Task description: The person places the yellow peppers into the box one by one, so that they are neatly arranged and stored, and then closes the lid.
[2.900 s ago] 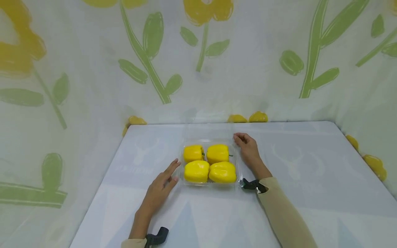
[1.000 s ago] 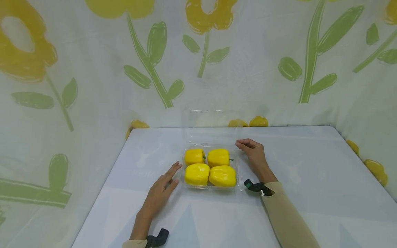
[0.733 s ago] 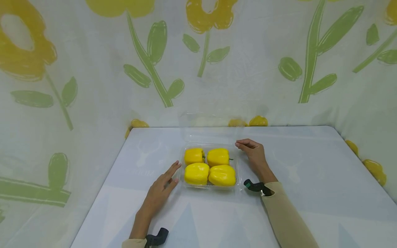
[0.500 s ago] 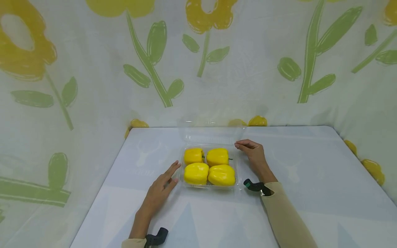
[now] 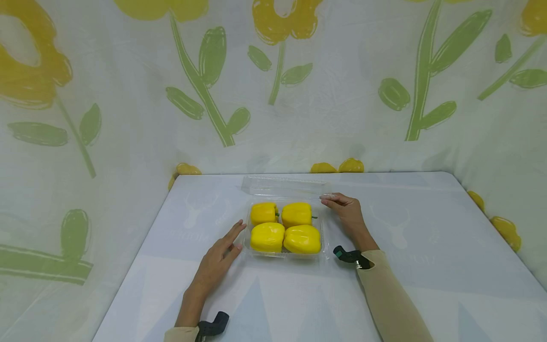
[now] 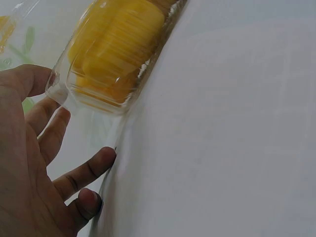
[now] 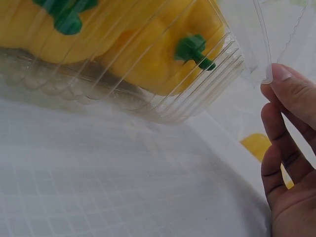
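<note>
A clear plastic clamshell container (image 5: 324,247) holds several yellow bell peppers (image 5: 267,237) in two rows. Its ribbed lid (image 5: 284,185) is raised at the back edge. At the left side is my left hand (image 5: 215,263), fingers extended and thumb apart, fingertips right at the rim; the left wrist view has them beside the container's corner. My right hand (image 5: 348,216) is at the back right corner. In the right wrist view its thumb (image 7: 291,89) and forefinger pinch the clear plastic edge, with the other fingers loosely bent. Green stems (image 7: 195,52) show through the ribbed wall.
The container sits on a pale table (image 5: 419,228) printed with faint deer heads and triangles. A flower-patterned cloth (image 5: 342,95) hangs behind the table and at its sides. Dark wrist mounts (image 5: 350,255) jut inward from both sleeves.
The lid has tilted: its upper edge has dropped from against the cloth to about the table's back edge. The right hand is slightly lower in view than at first; the left has hardly moved.
</note>
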Motion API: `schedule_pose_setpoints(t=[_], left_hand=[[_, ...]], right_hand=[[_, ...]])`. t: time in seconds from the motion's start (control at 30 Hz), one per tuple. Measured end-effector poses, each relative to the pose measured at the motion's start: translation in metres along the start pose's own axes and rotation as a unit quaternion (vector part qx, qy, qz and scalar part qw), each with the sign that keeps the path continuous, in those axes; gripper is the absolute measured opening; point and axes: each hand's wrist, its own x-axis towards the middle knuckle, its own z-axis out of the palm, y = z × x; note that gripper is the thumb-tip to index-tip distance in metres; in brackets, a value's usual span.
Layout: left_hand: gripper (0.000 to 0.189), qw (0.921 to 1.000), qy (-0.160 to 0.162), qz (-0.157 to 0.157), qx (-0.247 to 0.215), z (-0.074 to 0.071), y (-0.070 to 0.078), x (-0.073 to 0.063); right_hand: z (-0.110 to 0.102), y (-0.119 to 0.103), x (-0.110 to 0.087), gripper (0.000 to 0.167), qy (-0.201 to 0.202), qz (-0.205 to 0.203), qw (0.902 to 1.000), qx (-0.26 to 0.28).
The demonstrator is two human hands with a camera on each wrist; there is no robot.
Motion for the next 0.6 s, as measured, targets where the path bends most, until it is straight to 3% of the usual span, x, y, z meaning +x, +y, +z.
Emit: schedule_pose_setpoints(t=[0.3, 0.6], left_hand=[[0.051, 1.0, 0.0, -0.005, -0.004, 0.0008, -0.0008, 0.0007], [0.051, 1.0, 0.004, 0.001, -0.005, 0.0007, -0.0019, -0.0013]], right_hand=[[-0.003, -0.0022, -0.0015, 0.025, 0.006, 0.037, 0.999, -0.025], [-0.0035, -0.0003, -0.0072, 0.027, -0.008, 0.021, 0.9994, -0.027]])
